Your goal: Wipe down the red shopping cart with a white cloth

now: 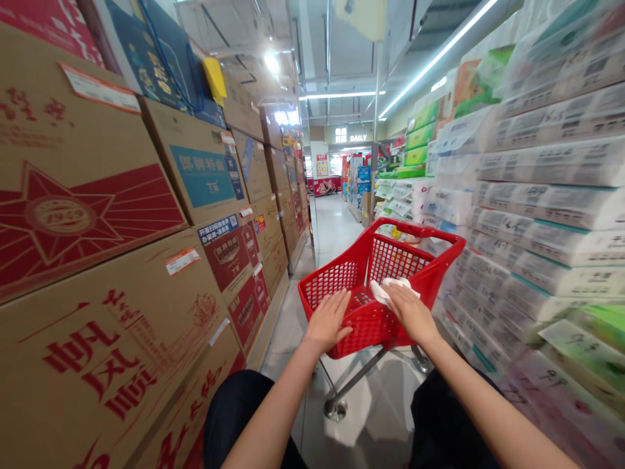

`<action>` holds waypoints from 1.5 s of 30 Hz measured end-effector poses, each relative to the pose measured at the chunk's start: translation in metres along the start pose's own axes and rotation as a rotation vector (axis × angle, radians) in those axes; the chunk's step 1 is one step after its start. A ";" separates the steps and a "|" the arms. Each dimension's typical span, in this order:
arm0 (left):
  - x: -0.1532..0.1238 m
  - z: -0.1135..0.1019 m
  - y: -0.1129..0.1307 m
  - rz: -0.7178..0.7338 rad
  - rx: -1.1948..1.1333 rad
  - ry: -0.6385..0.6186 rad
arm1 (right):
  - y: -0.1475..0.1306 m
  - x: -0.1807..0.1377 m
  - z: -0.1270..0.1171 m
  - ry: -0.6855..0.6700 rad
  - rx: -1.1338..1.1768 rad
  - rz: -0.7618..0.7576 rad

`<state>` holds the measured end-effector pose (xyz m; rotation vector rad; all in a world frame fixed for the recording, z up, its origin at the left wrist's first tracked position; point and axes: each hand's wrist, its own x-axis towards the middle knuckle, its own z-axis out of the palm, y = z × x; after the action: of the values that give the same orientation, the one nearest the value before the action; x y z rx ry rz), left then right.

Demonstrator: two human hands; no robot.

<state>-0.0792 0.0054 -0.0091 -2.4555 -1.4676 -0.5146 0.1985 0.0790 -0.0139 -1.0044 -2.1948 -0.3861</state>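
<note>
A red plastic shopping cart (336, 273) with perforated basket walls stands in front of me on metal legs. My left hand (329, 320) lies on the near rim of its basket, fingers stretched out and thumb apart. Farther right, my right hand (407, 309) presses a crumpled white cloth (381, 292), perhaps a tissue, at the basket's side. Part of the cloth sticks out past the fingers on both sides. The basket floor shows red grid and nothing lying on it that I can make out.
Stacked cardboard cartons (92, 339) form a wall on the left. On the right rise piles of plastic-wrapped tissue packs (541, 215), close beside the cart. A caster wheel (335, 409) rests on the tiled floor (336, 221), which runs on between the stacks toward blue boxes (364, 176).
</note>
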 end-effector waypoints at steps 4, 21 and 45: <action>-0.010 0.010 -0.013 -0.101 -0.009 0.010 | -0.011 0.001 0.010 0.040 -0.018 0.064; 0.001 0.019 0.019 -0.338 0.043 0.061 | -0.018 -0.005 0.000 -0.019 0.038 0.007; 0.006 0.015 -0.027 -0.157 0.096 -0.024 | -0.066 -0.003 0.018 -0.002 0.101 -0.027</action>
<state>-0.0981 0.0284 -0.0199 -2.2936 -1.6632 -0.4344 0.1424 0.0432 -0.0282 -0.9219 -2.2084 -0.2841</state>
